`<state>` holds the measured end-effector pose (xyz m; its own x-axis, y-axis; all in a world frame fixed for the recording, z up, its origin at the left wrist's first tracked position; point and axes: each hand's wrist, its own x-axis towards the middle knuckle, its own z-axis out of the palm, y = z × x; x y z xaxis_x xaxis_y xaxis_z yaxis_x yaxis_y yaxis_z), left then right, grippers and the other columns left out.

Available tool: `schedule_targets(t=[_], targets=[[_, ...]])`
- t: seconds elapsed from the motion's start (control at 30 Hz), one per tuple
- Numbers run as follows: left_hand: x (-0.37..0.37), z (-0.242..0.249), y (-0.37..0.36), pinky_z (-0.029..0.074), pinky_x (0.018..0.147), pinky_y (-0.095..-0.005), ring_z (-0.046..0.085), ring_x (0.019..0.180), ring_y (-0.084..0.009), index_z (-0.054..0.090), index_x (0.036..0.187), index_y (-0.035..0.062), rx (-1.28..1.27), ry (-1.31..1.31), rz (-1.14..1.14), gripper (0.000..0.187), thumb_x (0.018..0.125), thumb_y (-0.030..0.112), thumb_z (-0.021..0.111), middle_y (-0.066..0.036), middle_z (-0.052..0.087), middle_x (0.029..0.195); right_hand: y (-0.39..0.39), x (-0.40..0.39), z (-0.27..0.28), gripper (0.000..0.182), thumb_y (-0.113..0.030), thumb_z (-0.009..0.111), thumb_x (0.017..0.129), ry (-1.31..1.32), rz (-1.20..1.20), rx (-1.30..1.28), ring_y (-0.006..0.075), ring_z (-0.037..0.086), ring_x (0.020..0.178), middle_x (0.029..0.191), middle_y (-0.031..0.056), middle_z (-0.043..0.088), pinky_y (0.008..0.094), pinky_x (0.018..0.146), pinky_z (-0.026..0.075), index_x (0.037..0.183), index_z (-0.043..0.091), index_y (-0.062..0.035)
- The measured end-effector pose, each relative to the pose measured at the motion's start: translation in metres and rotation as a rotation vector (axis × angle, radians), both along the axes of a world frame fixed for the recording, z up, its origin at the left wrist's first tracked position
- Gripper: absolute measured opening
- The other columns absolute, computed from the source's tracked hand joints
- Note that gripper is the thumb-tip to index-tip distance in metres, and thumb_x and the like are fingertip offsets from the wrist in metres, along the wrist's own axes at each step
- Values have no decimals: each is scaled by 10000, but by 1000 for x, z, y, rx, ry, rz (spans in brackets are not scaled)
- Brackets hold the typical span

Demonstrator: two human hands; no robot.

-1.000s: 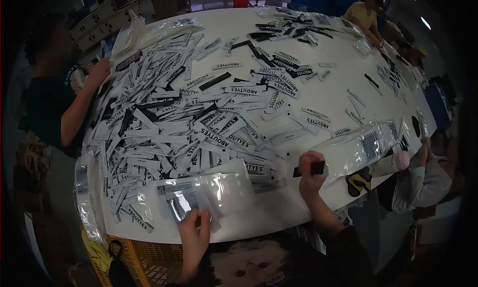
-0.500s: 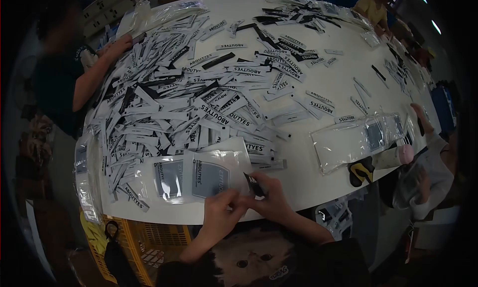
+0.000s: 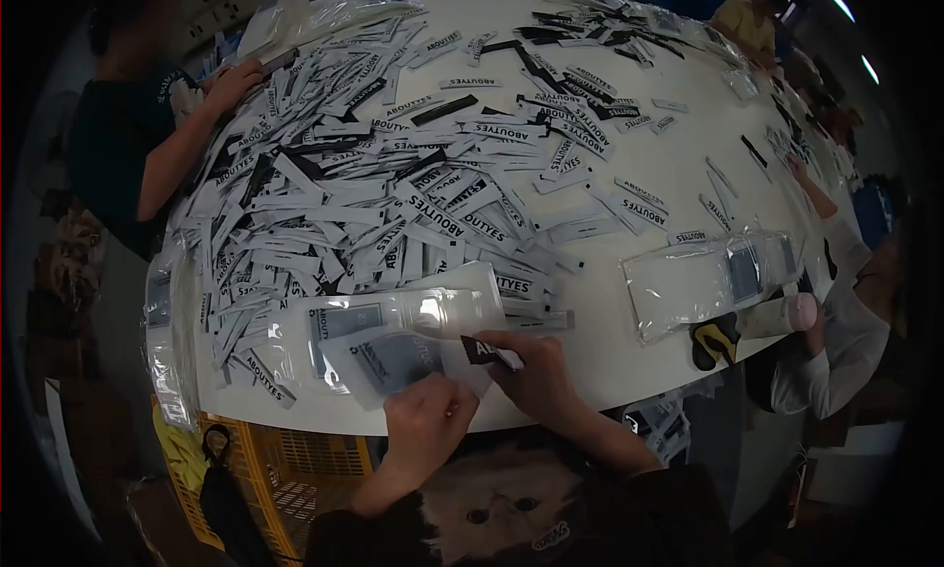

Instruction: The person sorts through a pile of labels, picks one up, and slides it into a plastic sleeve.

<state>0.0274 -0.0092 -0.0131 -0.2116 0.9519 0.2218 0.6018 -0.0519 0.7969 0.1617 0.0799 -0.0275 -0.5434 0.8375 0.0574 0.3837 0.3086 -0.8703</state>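
My left hand (image 3: 431,416) pinches one clear bag (image 3: 385,361); my right hand (image 3: 536,375), just beside, pinches at least one black packet (image 3: 479,352).

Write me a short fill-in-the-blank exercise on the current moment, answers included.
The left hand grips a clear bag; the right hand holds a packet with a ____ end showing.
The piled packets on the table are printed "____".
The bottle has a cap coloured ____.

Missing words: black; ABOUTYES; pink.
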Motion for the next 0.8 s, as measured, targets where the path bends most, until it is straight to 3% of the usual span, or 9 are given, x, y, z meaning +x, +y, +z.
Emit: schedule_targets(t=[0.17,0.23,0.33,0.4,0.5,0.6,0.63,0.77,0.8], targets=[[-11,25,-5,447,623,-359,578,785,-259,537,686,53,78,119,164,165,622,48,689,-107,578,860,8,6,11,197,-27,655,700,152,122,-278,62,514,666,715,10,572,231,594,429,884,586,-20],[-11,28,1,395,811,-454,490,1022,-302,601,774,81,434,232,-208,214,598,122,716,-99,558,1041,7,10,10,169,-33,649,704,232,207,-450,55,497,675,720,-12,543,222,591,414,843,554,-29],[-10,34,14,336,897,-464,426,1102,-338,604,876,112,209,71,-347,348,587,231,758,-110,497,1146,3,14,7,174,-2,565,705,437,328,-386,66,474,601,666,-18,458,242,527,383,853,488,-49],[-2,22,18,331,905,-449,410,1104,-343,572,965,132,104,-10,-400,498,565,327,796,-126,413,1228,-5,16,-1,186,-38,565,757,711,27,-1063,81,443,591,660,-32,419,242,515,337,891,442,-76],[6,5,13,349,856,-429,422,1048,-329,545,935,109,74,8,-246,505,560,329,800,-132,399,1202,6,29,-5,205,-67,542,823,1089,239,-1203,127,518,757,794,14,502,266,661,411,1002,444,-82],[7,2,18,346,822,-409,423,1007,-320,523,895,95,11,94,-192,497,553,320,805,-133,400,1178,8,26,33,261,-55,500,860,1135,10,-857,207,504,1041,1052,109,535,338,900,387,1111,429,-76],[10,1,18,346,822,-409,423,1007,-320,523,895,95,11,90,-194,497,553,320,805,-133,400,1178,10,32,24,308,4,432,871,1218,161,-806,259,368,1244,1302,167,410,389,1038,271,1173,413,-59],[13,0,18,326,838,-404,414,1027,-310,505,927,100,68,11,-192,533,538,288,816,-125,405,1159,6,16,14,237,-17,423,895,1243,246,-659,262,322,1282,1357,167,364,409,1047,254,1131,438,-21],[12,0,18,323,840,-403,413,1029,-306,500,940,101,158,0,-168,544,536,276,818,-123,406,1155,5,16,11,216,-36,426,900,929,210,-447,276,343,1268,1331,197,384,415,1050,254,1113,449,-11]])
